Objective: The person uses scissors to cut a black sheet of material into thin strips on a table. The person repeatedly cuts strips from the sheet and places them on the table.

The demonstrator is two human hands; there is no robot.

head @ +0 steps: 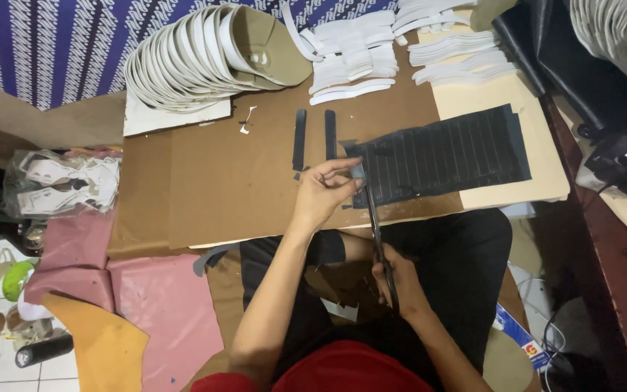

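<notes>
My left hand (324,190) pinches the left edge of a black sheet (444,156) marked with parallel lines, which lies on a brown cardboard work board (234,174). My right hand (398,283) grips the handles of dark scissors (376,225), whose blades point up into the sheet's left edge beside my left fingers. Two cut black strips (313,136) lie side by side on the board just left of the sheet.
A fanned stack of white and tan cap brims (212,54) sits at the board's far left. Piles of white cut strips (408,43) lie at the back. A plastic bag of white pieces (59,181), pink sheets (146,297) and a tan sheet (110,348) lie left.
</notes>
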